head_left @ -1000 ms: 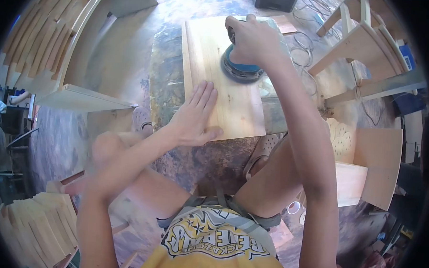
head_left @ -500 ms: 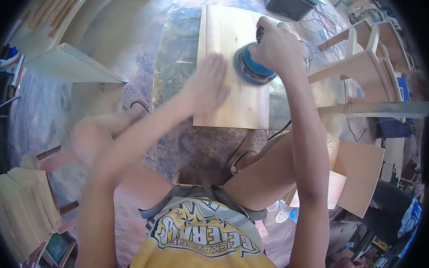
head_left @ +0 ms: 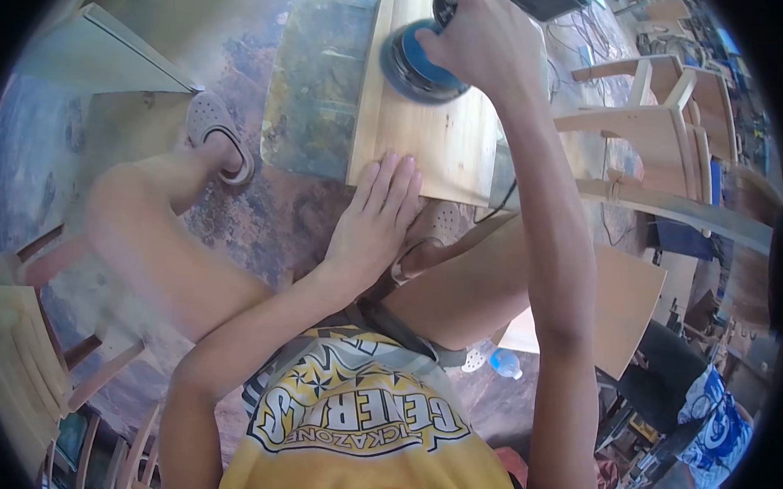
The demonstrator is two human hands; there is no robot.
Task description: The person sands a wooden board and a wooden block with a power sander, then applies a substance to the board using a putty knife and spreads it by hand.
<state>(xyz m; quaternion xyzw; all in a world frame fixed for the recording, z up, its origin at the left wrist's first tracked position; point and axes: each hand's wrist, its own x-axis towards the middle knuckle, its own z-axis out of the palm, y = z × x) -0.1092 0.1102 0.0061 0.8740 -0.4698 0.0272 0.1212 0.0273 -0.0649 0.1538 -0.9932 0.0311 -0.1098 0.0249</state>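
Note:
A pale wooden board [head_left: 453, 142] lies flat on a stained grey work surface [head_left: 315, 84] on the floor in front of me. My right hand [head_left: 488, 35] grips a blue round sander [head_left: 412, 71] that rests on the far part of the board. My left hand [head_left: 377, 222] lies flat with fingers spread, fingertips on the board's near edge and palm over my foot.
I sit with knees apart, sandalled feet [head_left: 217, 128] either side of the surface. Wooden chair frames [head_left: 650, 125] stand at right, a loose panel [head_left: 620, 303] lower right, a wooden shelf piece [head_left: 103, 53] upper left, stacked slats [head_left: 6, 359] lower left. A cable [head_left: 503, 197] runs off the board.
The view has tilted down, so the board sits higher in frame. My left hand slid back from mid-board to its near edge. The sander shifted toward the board's left side.

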